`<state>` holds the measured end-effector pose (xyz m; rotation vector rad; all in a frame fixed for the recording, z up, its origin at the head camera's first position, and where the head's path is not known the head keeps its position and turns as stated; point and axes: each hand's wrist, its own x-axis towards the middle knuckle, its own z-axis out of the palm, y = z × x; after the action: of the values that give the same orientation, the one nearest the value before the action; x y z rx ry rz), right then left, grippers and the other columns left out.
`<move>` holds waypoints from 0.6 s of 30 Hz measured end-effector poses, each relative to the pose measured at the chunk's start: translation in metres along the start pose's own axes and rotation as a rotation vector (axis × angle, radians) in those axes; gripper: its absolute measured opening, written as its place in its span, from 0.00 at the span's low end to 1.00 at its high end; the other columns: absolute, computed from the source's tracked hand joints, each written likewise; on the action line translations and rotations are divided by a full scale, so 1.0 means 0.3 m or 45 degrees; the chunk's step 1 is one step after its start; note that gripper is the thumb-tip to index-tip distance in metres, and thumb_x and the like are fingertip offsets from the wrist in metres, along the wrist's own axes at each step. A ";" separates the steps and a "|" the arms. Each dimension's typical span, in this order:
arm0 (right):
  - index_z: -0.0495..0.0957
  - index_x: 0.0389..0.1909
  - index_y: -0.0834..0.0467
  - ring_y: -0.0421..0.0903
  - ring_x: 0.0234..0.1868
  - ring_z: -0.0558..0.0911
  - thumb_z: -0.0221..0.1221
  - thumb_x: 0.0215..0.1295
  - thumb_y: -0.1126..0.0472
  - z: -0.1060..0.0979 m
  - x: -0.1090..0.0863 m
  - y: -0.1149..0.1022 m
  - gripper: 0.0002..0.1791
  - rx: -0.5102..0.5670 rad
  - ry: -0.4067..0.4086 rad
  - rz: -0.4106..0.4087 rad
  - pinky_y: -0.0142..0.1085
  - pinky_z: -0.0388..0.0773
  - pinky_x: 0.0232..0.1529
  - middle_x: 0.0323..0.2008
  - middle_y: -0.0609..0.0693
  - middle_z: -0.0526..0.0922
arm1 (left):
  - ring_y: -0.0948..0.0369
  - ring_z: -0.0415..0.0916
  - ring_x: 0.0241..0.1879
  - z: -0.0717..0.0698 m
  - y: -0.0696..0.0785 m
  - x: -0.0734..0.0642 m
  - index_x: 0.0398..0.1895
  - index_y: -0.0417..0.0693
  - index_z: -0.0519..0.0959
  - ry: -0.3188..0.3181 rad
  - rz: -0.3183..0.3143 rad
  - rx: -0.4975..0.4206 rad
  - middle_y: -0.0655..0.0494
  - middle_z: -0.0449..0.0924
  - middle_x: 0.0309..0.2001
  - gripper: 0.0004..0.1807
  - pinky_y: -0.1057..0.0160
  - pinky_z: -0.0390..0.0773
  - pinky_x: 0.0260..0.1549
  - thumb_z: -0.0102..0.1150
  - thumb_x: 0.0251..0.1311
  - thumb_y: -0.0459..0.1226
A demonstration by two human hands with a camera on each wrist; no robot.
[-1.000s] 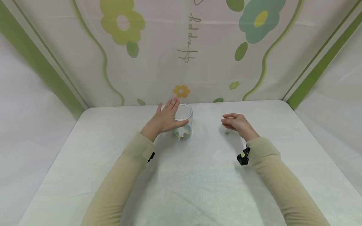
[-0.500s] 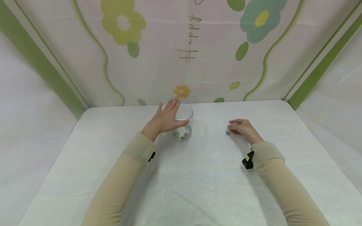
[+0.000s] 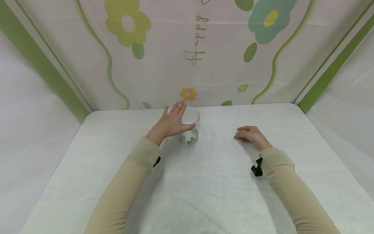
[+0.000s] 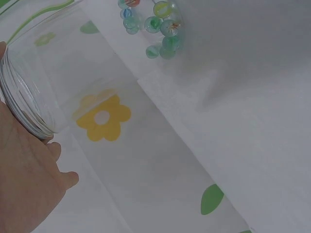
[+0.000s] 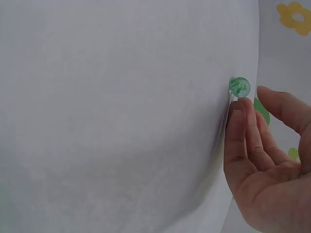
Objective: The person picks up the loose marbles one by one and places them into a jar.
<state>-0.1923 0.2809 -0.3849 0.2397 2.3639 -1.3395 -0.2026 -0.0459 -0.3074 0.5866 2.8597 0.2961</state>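
A clear glass jar (image 3: 196,130) stands upright near the back of the table, with several glass marbles (image 4: 169,27) at its bottom. My left hand (image 3: 170,123) rests against the jar's left side near the rim, fingers straight and thumb stretched across the front. Off to the right, a single green marble (image 5: 240,87) lies on the cloth. My right hand (image 3: 253,135) is beside this marble, fingertips right at it. In the right wrist view the thumb (image 5: 282,104) stands apart from the marble; whether the other fingers touch it I cannot tell.
White cloth covers the table (image 3: 187,185). Behind the jar rises a backdrop (image 3: 163,65) printed with flowers and green lines. White side panels (image 3: 347,107) flank the table left and right.
My right hand has moved a little right and toward me, lowering to the green marble. The left hand and the jar have stayed in place.
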 end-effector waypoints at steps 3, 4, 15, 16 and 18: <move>0.66 0.65 0.66 0.28 0.34 0.75 0.55 0.67 0.56 0.003 0.000 0.001 0.29 -0.017 -0.006 0.000 0.24 0.73 0.43 0.43 0.44 0.80 | 0.55 0.29 0.78 -0.001 0.000 0.000 0.77 0.47 0.34 -0.002 -0.001 -0.003 0.52 0.30 0.78 0.53 0.42 0.32 0.73 0.40 0.61 0.67; 0.66 0.65 0.65 0.28 0.35 0.75 0.55 0.67 0.56 0.004 0.000 0.000 0.29 -0.026 -0.008 0.000 0.24 0.73 0.43 0.45 0.45 0.81 | 0.55 0.30 0.78 -0.001 0.000 0.000 0.77 0.46 0.34 -0.001 -0.001 0.001 0.52 0.30 0.78 0.53 0.42 0.32 0.73 0.40 0.61 0.67; 0.67 0.63 0.68 0.30 0.32 0.75 0.59 0.65 0.62 0.020 0.010 -0.010 0.27 -0.010 -0.011 0.002 0.25 0.73 0.38 0.33 0.37 0.81 | 0.55 0.29 0.78 0.000 0.001 -0.003 0.77 0.47 0.34 -0.001 -0.003 0.003 0.52 0.30 0.78 0.53 0.42 0.33 0.73 0.40 0.61 0.67; 0.67 0.62 0.68 0.30 0.32 0.75 0.59 0.65 0.62 0.021 0.012 -0.009 0.27 -0.004 -0.011 0.003 0.25 0.74 0.37 0.32 0.37 0.81 | 0.56 0.29 0.78 0.000 0.000 -0.003 0.77 0.47 0.34 -0.003 -0.004 0.001 0.52 0.30 0.78 0.53 0.42 0.33 0.73 0.40 0.61 0.67; 0.68 0.62 0.68 0.30 0.32 0.75 0.59 0.64 0.63 0.023 0.017 -0.006 0.26 0.006 -0.008 0.008 0.25 0.74 0.37 0.31 0.36 0.80 | 0.55 0.29 0.78 0.001 0.000 -0.002 0.77 0.46 0.34 -0.002 -0.002 -0.002 0.52 0.30 0.78 0.53 0.42 0.32 0.73 0.40 0.61 0.67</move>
<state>-0.1957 0.2737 -0.3887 0.2439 2.3533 -1.3406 -0.2019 -0.0461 -0.3075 0.5844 2.8582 0.2975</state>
